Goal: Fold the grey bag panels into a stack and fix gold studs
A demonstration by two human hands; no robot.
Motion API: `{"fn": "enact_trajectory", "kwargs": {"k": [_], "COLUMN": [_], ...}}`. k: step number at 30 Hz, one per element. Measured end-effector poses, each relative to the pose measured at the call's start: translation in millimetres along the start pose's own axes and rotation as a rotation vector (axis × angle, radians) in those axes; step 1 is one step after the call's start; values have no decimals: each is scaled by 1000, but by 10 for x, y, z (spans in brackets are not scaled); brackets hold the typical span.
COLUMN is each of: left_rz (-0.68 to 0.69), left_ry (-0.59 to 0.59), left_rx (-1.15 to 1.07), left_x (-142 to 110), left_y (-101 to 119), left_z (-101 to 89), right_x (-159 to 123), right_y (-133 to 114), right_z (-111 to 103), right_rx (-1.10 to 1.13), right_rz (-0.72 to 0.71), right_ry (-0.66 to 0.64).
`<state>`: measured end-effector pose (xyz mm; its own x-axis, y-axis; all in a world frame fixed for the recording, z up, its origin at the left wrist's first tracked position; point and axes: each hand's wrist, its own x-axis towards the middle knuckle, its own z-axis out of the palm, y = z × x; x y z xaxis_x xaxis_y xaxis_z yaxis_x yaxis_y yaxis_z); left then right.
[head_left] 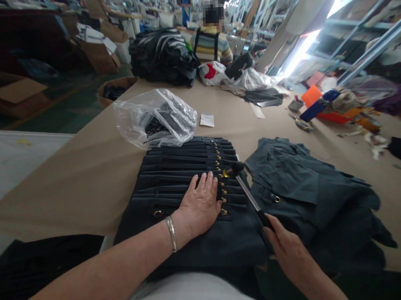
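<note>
Dark fabric panels (145,195) lie overlapped in a stack in front of me, with a column of gold zipper pulls (223,199) along their right part. My left hand (202,201) rests flat on the panels, fingers stretched out, just left of the zipper pulls. In my right hand (286,244) is a hammer (248,192), gripped by its black handle. Its dark head with a yellow face is over the zipper pulls; whether it touches them I cannot tell. A gold ring (157,213) shows on the nearest panel.
Beyond the panels lies a clear plastic bag (158,118) with dark pieces inside. More dark fabric pieces (310,193) are heaped at the right. A small white paper (207,119) and an orange bin (336,115) are farther back. A person (211,44) sits past the table's far end.
</note>
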<state>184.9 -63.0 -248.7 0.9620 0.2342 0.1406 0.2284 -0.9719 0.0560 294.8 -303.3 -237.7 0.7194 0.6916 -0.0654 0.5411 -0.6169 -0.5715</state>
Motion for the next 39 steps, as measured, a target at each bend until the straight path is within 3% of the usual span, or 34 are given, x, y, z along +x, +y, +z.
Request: {"fn": "enact_trajectory", "kwargs": {"k": [4,9,15,21,23,27,33,39], "left_rz": [9,10,12,13,11,9,11,17], "left_ry": [-9,-12,-13,-10,-11,-13,-9,-27], "left_rx": [-16,-20,-12,-30,-31,-27,-18,-34], "left_x": [-7,-6,-11,-8,-11,-16,-20,-19], "left_y": [-15,-20,-22,-27,-28,-29,-28,-28], "left_z": [-21,-33,-25,-12,-16,-24,-16,-33], "right_x": [35,-32,72,-173,-222,-216,-452,-527], "right_y": [21,-46,5,-16,5,80,114,106], "right_z": [0,-31,34,49,98,93,24,103], "right_rx": [-65,-27,-26,35,-7,-87,10,-26], "right_rz": [-23,-75,-6,-9,-10,11,-61,28], "right_ry": [-11,118,-106,81,43,-148,60,-59]}}
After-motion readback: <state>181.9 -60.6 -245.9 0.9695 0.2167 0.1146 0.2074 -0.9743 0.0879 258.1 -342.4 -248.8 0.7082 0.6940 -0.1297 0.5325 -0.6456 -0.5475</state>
